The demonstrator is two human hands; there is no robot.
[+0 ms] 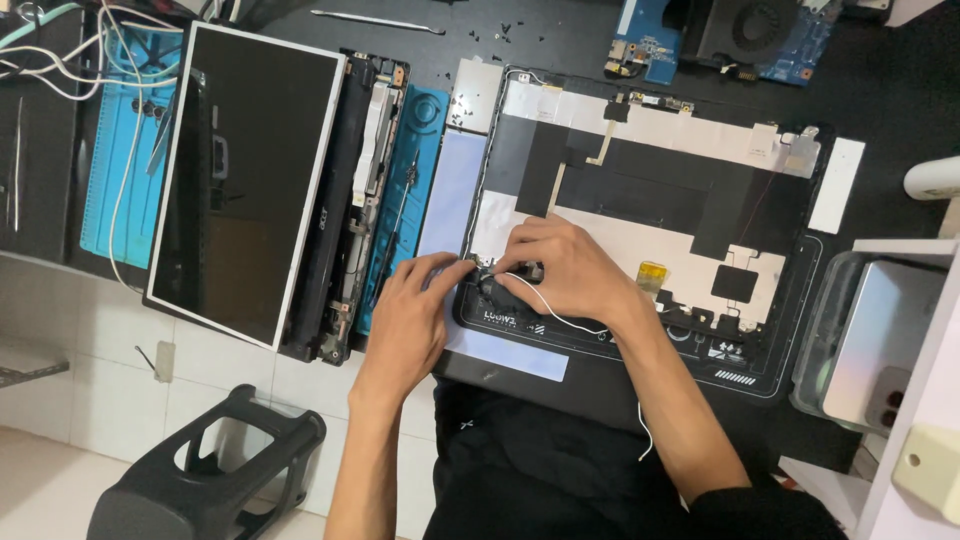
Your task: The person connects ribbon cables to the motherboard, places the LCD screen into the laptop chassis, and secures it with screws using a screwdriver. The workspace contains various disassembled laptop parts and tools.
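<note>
Nearest the camera, the person's dark-clothed lap (540,470) fills the lower centre, with both bare forearms reaching up from it. The left hand (412,305) lies palm down, its fingers (448,268) drawn together and pressed on a small dark hinge part (490,283) at the lower left corner of the opened laptop lid shell (660,200). The right hand (560,265) lies just beside it, fingers curled and pinched onto the same part; whether they actually clamp it cannot be told, since the fingertips hide the contact. A thin white cable (570,318) runs from that spot under the right wrist and down over the lap.

The lid shell lies face up at centre on a black work mat (880,100), its inner surface showing silver foil and black patches. A pale blue sheet (452,195) lies under its left edge. Left of this stands a blue repair mat (425,130) with a slim screwdriver (400,205) on it, then a dark laptop base frame (345,230), then a detached display panel (245,180) lying glass up. A blue circuit board with a fan (740,35) sits at the top edge. A clear plastic box (865,335) stands at right, and a black plastic stool (215,470) at lower left on the tiled floor (60,340).
</note>
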